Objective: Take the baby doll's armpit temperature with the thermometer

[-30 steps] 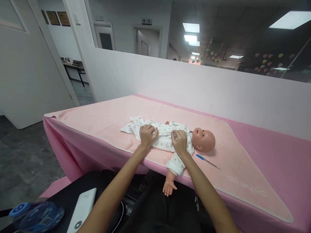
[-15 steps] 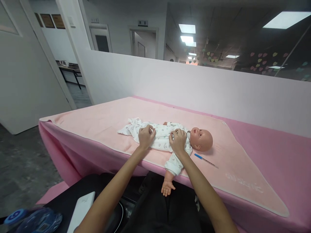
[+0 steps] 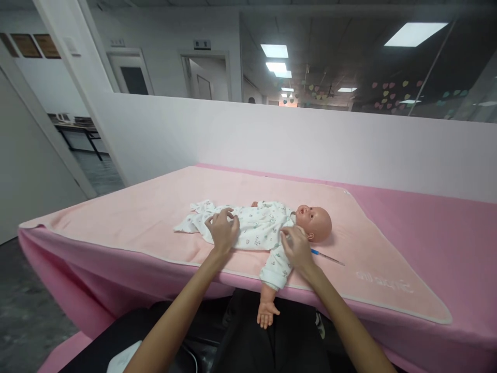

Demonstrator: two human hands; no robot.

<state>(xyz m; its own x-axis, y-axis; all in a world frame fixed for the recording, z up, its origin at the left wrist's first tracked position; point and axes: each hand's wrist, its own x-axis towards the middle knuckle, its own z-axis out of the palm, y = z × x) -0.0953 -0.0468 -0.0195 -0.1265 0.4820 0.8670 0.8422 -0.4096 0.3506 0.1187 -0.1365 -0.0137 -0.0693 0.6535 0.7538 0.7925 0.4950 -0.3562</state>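
A baby doll (image 3: 315, 223) lies on its back on the table, head to the right. It wears a white printed romper (image 3: 258, 228). One doll arm hangs over the near edge, with its bare hand (image 3: 267, 313) pointing down. My left hand (image 3: 223, 230) is over the lower part of the romper, fingers curved and apart, nothing visible in them. By the doll's near shoulder, my right hand (image 3: 298, 247) has bent fingers with a gap between thumb and forefinger, and no held thing shows. Whether either hand touches the cloth is hard to tell.
A thin stick with a blue end (image 3: 328, 257) lies beside the doll's head. A peach mat (image 3: 373, 248) over a pink cloth (image 3: 466, 248) covers the table. Behind stands a low white wall (image 3: 272, 140) with glass above. A white object (image 3: 123, 358) is at lower left.
Both hands have come off the front of the romper, their fingers spreading. The right has shifted toward me and right, the left slightly left. The view has turned a little right.
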